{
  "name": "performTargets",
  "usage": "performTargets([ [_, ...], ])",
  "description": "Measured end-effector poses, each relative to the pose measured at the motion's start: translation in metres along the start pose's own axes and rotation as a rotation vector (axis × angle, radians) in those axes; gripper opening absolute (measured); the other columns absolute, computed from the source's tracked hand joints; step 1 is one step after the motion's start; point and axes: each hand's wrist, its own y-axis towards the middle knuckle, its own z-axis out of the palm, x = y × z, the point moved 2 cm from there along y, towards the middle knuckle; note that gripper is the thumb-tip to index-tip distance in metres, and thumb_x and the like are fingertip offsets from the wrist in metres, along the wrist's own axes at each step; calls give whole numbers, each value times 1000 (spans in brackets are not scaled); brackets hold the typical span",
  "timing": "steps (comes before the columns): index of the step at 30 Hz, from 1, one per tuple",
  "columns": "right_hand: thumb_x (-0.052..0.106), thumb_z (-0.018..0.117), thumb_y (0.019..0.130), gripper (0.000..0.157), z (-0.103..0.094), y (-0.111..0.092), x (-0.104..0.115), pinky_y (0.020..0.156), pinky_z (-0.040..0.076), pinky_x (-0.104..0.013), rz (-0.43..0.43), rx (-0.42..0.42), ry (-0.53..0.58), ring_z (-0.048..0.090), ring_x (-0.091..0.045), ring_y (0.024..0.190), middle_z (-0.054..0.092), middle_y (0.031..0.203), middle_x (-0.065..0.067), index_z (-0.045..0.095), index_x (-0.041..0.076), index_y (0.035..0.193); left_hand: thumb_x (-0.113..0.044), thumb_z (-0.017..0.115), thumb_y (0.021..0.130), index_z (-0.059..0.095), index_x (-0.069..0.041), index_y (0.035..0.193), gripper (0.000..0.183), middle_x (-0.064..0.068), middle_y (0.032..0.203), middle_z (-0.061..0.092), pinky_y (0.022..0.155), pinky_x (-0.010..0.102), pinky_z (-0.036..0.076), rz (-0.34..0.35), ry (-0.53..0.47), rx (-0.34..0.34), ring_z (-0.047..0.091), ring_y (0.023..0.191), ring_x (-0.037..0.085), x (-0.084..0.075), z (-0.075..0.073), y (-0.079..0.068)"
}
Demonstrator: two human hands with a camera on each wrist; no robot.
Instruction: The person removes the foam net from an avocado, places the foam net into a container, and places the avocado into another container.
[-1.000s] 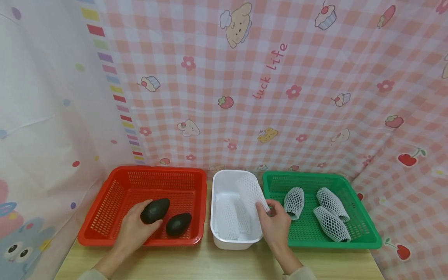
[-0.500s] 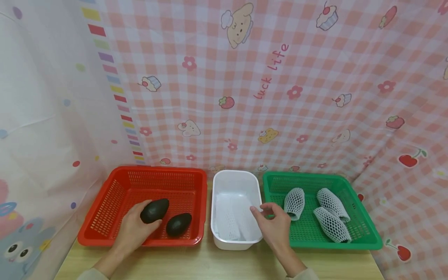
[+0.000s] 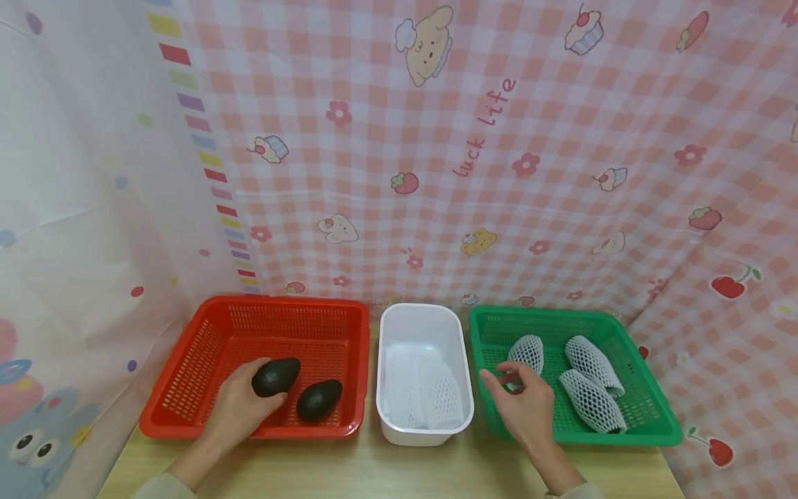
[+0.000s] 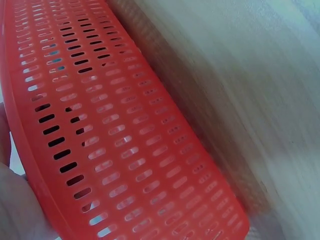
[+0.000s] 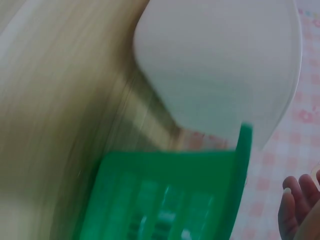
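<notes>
My left hand (image 3: 240,405) grips a dark avocado (image 3: 276,376) inside the red basket (image 3: 287,301). A second dark avocado (image 3: 319,400) lies loose just to its right. Over the near left edge of the green basket (image 3: 648,436) is my right hand (image 3: 526,409), with nothing in its relaxed fingers. Those fingers partly hide a white foam-netted fruit (image 3: 528,350); whether they touch it I cannot tell. To the right lie two more netted fruits (image 3: 589,362), side by side, dark inside the foam. The right wrist view catches only the fingers (image 5: 290,215) at its lower right.
Between the baskets stands a white bin (image 3: 421,309) with loose foam net sleeves (image 3: 444,391) in it. All three containers sit on a wooden table (image 3: 349,471). A pink checked cloth (image 3: 374,138) hangs close behind them.
My right hand has let go of a foam net sleeve, which now lies in the white bin. That hand has then moved right, over the green basket. The left hand keeps its grip.
</notes>
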Motion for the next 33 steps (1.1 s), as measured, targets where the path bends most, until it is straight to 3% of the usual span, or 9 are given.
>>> performTargets([
  [5, 14, 92, 78, 24, -17, 5, -20, 59, 46, -14, -5, -23, -69, 61, -8, 60, 74, 80, -10, 77, 5, 95, -20, 88, 80, 59, 6, 138, 70, 28, 131, 64, 91, 59, 54, 6, 33, 20, 65, 113, 43, 2, 0, 3],
  [11, 20, 89, 81, 28, -39, 9, -41, 59, 49, -26, 20, 4, -184, 66, -21, 65, 75, 87, -12, 76, 5, 102, -20, 89, 78, 60, 7, 136, 70, 27, 129, 65, 92, 59, 54, 0, 66, 65, 65, 112, 43, 3, -1, 4],
  [21, 35, 83, 89, 54, -61, 18, -69, 79, 52, -59, 116, 159, -313, 65, -43, 106, 68, 121, -24, 66, 1, 127, -18, 90, 74, 60, 12, 132, 72, 28, 122, 68, 90, 58, 54, 4, 104, 130, 67, 107, 42, 9, -1, 11],
  [26, 43, 83, 89, 70, -71, 25, -84, 84, 50, -64, 153, 240, -380, 60, -50, 115, 60, 135, -30, 59, -3, 137, -17, 90, 73, 62, 12, 129, 69, 26, 116, 70, 87, 56, 55, -11, 125, 163, 69, 103, 39, 12, 0, 14],
  [33, 51, 82, 87, 88, -80, 30, -110, 90, 45, -70, 184, 340, -454, 53, -56, 120, 53, 136, -37, 50, -12, 141, -17, 91, 71, 62, 14, 127, 71, 25, 110, 72, 83, 53, 56, -28, 132, 194, 70, 96, 36, 14, 0, 20],
])
